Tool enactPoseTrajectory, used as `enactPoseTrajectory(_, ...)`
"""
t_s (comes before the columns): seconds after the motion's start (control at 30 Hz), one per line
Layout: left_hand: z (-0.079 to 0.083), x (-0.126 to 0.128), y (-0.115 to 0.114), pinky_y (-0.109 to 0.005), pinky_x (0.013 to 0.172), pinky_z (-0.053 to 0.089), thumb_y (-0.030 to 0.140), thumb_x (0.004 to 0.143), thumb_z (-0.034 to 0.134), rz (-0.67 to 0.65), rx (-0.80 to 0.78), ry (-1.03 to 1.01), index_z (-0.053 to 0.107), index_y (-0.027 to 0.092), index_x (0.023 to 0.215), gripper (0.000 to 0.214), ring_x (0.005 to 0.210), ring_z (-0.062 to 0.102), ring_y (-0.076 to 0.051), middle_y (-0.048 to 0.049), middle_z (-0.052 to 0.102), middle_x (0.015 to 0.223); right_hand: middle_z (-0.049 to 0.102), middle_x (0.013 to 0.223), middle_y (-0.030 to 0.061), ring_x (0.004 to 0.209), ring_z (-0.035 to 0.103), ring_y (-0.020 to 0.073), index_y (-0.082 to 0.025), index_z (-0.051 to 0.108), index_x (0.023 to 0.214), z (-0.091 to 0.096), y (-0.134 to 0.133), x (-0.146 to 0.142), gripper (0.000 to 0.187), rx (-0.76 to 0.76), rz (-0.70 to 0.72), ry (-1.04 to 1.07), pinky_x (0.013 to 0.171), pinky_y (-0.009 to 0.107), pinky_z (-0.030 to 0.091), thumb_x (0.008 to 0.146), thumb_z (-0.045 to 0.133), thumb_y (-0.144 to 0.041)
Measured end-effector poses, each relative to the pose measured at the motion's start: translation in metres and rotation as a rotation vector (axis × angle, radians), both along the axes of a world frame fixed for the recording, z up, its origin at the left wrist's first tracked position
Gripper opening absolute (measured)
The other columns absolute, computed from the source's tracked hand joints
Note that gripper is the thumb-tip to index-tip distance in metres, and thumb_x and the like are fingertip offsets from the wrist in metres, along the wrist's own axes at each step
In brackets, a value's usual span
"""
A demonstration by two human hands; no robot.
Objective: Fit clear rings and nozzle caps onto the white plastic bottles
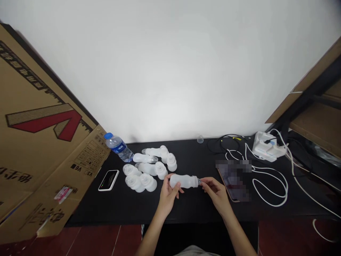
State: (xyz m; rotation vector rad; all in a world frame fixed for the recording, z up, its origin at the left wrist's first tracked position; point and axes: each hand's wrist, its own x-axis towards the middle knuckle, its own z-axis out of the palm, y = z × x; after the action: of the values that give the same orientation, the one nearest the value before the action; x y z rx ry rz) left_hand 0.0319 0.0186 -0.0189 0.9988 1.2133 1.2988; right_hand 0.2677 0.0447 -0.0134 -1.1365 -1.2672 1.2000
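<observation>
My left hand (168, 193) is closed around the wide end of a white plastic bottle (184, 181) that lies sideways just above the black table (128, 206). At the bottle's narrow neck my right hand (214, 190) pinches a small clear part with its fingertips. Just left of my hands lies a heap of several similar white bottles (149, 169), some on their sides.
A water bottle with a blue cap (118, 146) and a white phone-like device (108, 180) lie at the left beside a large cardboard box (39, 149). A phone (234, 181), white cables (269, 181), a white charger block (268, 148) and a small clear cap (200, 139) are at the right.
</observation>
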Motion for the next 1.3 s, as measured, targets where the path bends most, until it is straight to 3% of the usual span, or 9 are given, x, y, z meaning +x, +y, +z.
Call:
enactPoseTrajectory(0.33, -0.005, -0.001, 0.000, -0.020, 0.049, 0.040, 0.061, 0.090, 0.081, 0.056, -0.004, 0.022, 0.062, 0.020, 0.105, 0.048, 0.051, 0.055, -0.011, 0.0039, 0.064, 0.066, 0.069, 0.099, 0.0078, 0.073, 0.062, 0.0195, -0.026, 0.086, 0.100, 0.004, -0.004, 0.002, 0.026, 0.146, -0.016, -0.032, 0.063, 0.032, 0.053, 0.097, 0.078, -0.051)
enactPoseTrajectory(0.53, -0.005, 0.001, -0.001, -0.024, 0.058, 0.050, 0.060, 0.080, 0.090, 0.140, -0.023, -0.031, 0.063, 0.022, 0.096, 0.050, 0.062, 0.063, -0.015, 0.0017, 0.065, 0.073, 0.070, 0.098, 0.0088, 0.073, 0.062, 0.0211, -0.027, 0.086, 0.098, 0.005, -0.006, 0.002, 0.028, 0.142, -0.015, -0.067, 0.063, 0.033, 0.053, 0.097, 0.078, -0.054)
enactPoseTrajectory(0.8, 0.004, 0.002, 0.000, -0.027, 0.070, 0.059, 0.054, 0.079, 0.093, 0.109, -0.003, -0.082, 0.068, 0.021, 0.119, 0.057, 0.088, 0.073, -0.021, -0.0076, 0.073, 0.104, 0.068, 0.087, 0.0051, 0.070, 0.060, 0.0198, -0.024, 0.080, 0.092, 0.002, -0.001, 0.002, 0.036, 0.083, 0.007, -0.091, 0.063, 0.031, 0.051, 0.098, 0.075, -0.059)
enactPoseTrajectory(1.07, 0.004, 0.001, -0.005, -0.038, 0.098, 0.061, 0.045, 0.081, 0.094, -0.003, 0.044, -0.102, 0.066, 0.025, 0.132, 0.062, 0.115, 0.075, -0.028, -0.0103, 0.074, 0.121, 0.051, 0.064, -0.0011, 0.061, 0.051, 0.0175, -0.024, 0.056, 0.067, -0.001, -0.003, -0.002, 0.058, 0.087, -0.026, -0.222, 0.059, 0.029, 0.041, 0.106, 0.058, -0.067)
enactPoseTrajectory(1.17, 0.004, 0.001, -0.005, -0.038, 0.094, 0.064, 0.045, 0.082, 0.092, -0.007, 0.048, -0.105, 0.066, 0.026, 0.133, 0.061, 0.113, 0.075, -0.029, -0.0104, 0.074, 0.122, 0.047, 0.060, -0.0014, 0.059, 0.047, 0.0171, -0.024, 0.050, 0.062, -0.004, -0.004, -0.004, 0.064, 0.075, -0.031, -0.247, 0.058, 0.030, 0.037, 0.108, 0.052, -0.069)
enactPoseTrajectory(1.3, 0.006, 0.001, -0.004, -0.034, 0.082, 0.065, 0.048, 0.082, 0.092, 0.024, 0.028, -0.098, 0.068, 0.025, 0.133, 0.061, 0.108, 0.075, -0.028, -0.0104, 0.075, 0.121, 0.052, 0.066, -0.0002, 0.063, 0.051, 0.0182, -0.024, 0.057, 0.068, -0.003, -0.005, -0.002, 0.060, 0.072, 0.005, -0.187, 0.061, 0.030, 0.039, 0.109, 0.050, -0.067)
